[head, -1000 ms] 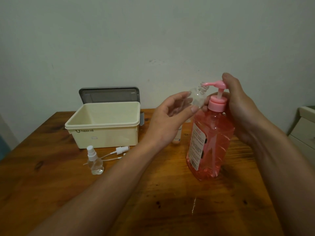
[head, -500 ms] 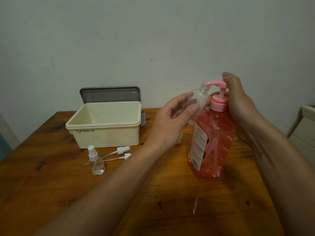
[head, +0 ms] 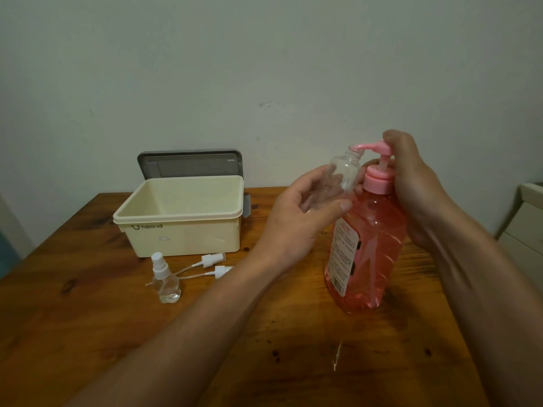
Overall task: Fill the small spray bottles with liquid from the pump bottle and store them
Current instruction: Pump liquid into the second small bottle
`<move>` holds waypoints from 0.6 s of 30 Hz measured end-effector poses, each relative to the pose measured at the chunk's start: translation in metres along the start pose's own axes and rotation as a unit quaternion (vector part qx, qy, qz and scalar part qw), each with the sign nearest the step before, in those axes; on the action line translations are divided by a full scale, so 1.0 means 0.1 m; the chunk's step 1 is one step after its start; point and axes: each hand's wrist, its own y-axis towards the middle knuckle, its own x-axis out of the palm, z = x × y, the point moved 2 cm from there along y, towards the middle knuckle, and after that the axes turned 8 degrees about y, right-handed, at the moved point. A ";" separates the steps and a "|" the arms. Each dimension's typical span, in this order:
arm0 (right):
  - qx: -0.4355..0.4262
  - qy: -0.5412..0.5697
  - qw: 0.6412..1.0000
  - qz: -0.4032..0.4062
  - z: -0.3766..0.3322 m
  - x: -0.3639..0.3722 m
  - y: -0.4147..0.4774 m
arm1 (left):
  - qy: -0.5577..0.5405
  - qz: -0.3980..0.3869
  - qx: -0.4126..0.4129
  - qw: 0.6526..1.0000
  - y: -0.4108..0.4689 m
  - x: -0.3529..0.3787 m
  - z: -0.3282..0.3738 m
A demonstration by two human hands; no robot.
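The left hand gripped an empty small bottle, tilted, its open mouth right at the pink spout, closer than half a second earlier. The right hand was curled round the neck of the pump bottle, a finger on the pump top, which was no lower than before. On the bench, a capped spray bottle and two loose spray tops lay unmoved before the cream box.
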 end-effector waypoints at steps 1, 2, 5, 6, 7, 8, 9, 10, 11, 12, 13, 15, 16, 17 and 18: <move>-0.003 -0.001 1.000 -0.006 0.00 0.00 0.01 | 0.002 0.003 0.001 1.000 0.01 0.00 -0.01; -0.007 -0.006 1.000 -0.012 0.00 -0.01 0.01 | 0.005 0.007 0.002 1.000 0.01 0.00 -0.01; -0.012 -0.004 1.000 -0.024 0.00 -0.02 0.03 | 0.004 0.012 -0.002 1.000 0.01 0.01 -0.02; -0.013 -0.005 1.000 -0.024 0.01 -0.02 0.03 | 0.004 0.012 -0.003 1.000 0.00 0.02 -0.03; -0.013 -0.007 1.000 -0.024 0.01 -0.02 0.02 | 0.004 0.012 -0.004 1.000 0.00 0.02 -0.03; -0.013 -0.008 1.000 -0.019 0.01 -0.01 0.01 | 0.002 0.012 -0.006 1.000 0.00 0.02 -0.03; -0.013 -0.008 1.000 -0.013 0.02 0.00 0.00 | -0.001 0.012 -0.007 1.000 -0.01 0.02 -0.03; -0.013 -0.007 1.000 -0.006 0.01 0.01 -0.01 | -0.004 0.011 -0.007 1.000 -0.01 0.02 -0.03; -0.013 -0.005 1.000 0.000 0.01 0.01 0.00 | -0.007 0.009 -0.006 1.000 0.00 0.03 -0.03; -0.011 -0.004 1.000 0.003 0.01 0.01 0.00 | -0.010 0.008 -0.007 1.000 -0.01 0.03 -0.04; -0.010 -0.006 1.000 -0.001 0.01 0.02 0.01 | -0.013 0.009 -0.008 1.000 -0.02 0.04 -0.04; -0.014 -0.008 1.000 -0.016 0.01 0.02 0.02 | -0.020 0.013 -0.010 1.000 -0.02 0.04 -0.05; -0.014 -0.007 1.000 -0.021 0.01 0.01 0.03 | -0.021 0.013 -0.011 1.000 -0.02 0.03 -0.05; -0.015 -0.010 1.000 -0.025 0.01 0.00 0.03 | -0.020 0.012 -0.013 1.000 -0.01 0.04 -0.06; -0.016 -0.016 0.999 -0.027 0.01 -0.02 0.04 | -0.018 0.012 -0.013 1.000 0.00 0.04 -0.07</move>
